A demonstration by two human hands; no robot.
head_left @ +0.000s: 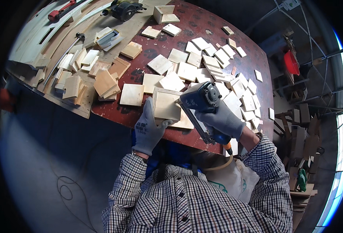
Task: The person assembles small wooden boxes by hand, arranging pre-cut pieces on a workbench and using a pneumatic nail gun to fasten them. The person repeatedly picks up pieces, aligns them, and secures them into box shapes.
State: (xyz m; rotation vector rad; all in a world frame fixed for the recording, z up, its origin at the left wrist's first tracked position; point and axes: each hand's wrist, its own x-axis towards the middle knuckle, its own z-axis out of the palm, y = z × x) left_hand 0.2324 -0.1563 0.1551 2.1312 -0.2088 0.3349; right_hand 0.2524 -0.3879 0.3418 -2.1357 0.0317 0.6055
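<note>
My left hand (148, 130), in a grey work glove, grips a small wooden box (166, 104) by its left side and near corner at the table's front edge. The box's inside faces up. In my gloved right hand (223, 120) is a dark blue pneumatic nail gun (199, 97), held by its handle. Its nose meets or nearly meets the box's right side; I cannot tell whether they touch. A yellowish air hose (222, 165) runs from the handle's orange fitting. Loose square wooden boards (132, 94) lie just left of and beyond the box.
Many pale wood pieces (187, 72) cover the dark red table (202, 23). On the left bench are a hammer (79, 36), stacked offcuts (108, 83) and a black power tool (124, 10). A red basin (291, 63) stands at the right. A cable (66, 190) lies on the floor.
</note>
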